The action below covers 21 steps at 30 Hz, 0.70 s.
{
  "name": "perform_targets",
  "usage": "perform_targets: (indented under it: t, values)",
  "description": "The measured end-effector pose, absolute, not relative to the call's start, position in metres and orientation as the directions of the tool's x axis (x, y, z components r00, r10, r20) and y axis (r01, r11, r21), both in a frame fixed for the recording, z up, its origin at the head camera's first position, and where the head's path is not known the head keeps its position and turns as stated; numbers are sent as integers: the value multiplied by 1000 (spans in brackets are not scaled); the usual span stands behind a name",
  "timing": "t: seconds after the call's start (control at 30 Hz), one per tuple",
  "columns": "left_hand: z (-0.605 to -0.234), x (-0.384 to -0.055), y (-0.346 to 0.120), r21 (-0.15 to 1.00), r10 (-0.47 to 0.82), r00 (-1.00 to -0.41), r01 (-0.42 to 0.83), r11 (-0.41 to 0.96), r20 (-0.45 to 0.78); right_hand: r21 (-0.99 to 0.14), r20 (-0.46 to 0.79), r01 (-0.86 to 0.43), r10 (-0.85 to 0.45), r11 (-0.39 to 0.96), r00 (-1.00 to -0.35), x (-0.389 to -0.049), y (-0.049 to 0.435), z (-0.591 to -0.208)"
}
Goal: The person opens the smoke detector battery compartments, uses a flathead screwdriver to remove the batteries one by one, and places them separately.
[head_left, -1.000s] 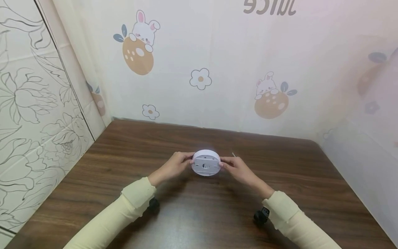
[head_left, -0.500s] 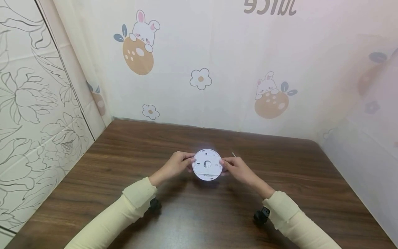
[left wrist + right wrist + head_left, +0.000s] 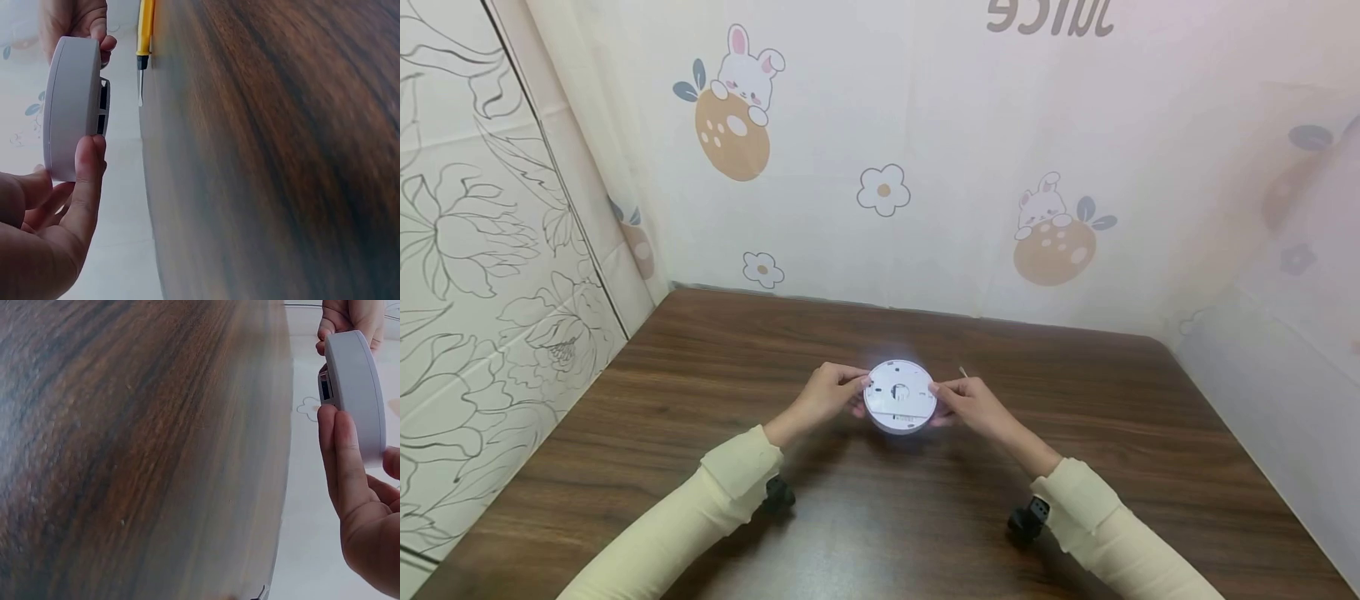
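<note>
A round white smoke detector (image 3: 898,404) is held up over the table, its flat back with a central hole turned toward the head camera. My left hand (image 3: 826,398) pinches its left edge, thumb on the back and fingers underneath. On the opposite edge my right hand (image 3: 973,406) grips it the same way. In the left wrist view, the smoke detector (image 3: 72,106) shows its smooth side wall and a raised dark-slotted part on the other face, near the left fingertips. A similar side of the smoke detector (image 3: 357,394) appears in the right wrist view.
A screwdriver (image 3: 145,31) with a yellow handle lies on the brown wooden table (image 3: 880,517); in the head view only its tip (image 3: 963,372) shows behind my right hand. A printed curtain (image 3: 820,125) hangs along the table's back edge.
The smoke detector has tilted between my hands: its back was seen at a slant, then turned to face the camera, and now leans slightly so the near rim shows. Both hands keep their place.
</note>
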State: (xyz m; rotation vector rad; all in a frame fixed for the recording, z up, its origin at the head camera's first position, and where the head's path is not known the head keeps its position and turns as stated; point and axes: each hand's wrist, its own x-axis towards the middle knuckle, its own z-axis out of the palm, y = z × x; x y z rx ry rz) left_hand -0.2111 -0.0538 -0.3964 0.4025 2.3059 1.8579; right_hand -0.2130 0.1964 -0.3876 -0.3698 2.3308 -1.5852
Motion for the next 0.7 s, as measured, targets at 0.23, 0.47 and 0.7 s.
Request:
perform_targets:
  t: [0.23,0.47,0.7]
  values:
    - [-398,-212,-52,978,247,-969,36,203,-15,-936,-165,36,-347,349,-923,-212,195,-389]
    - [-406,-215,-49,979,216,-975,-12,205,-57,-926,-217,88,-327,367,-920,-212,193,-391]
    - [-412,-217,-46,976,195,-975,-68,207,-109,-928,-253,122,-356,351,-900,-214,192,-395]
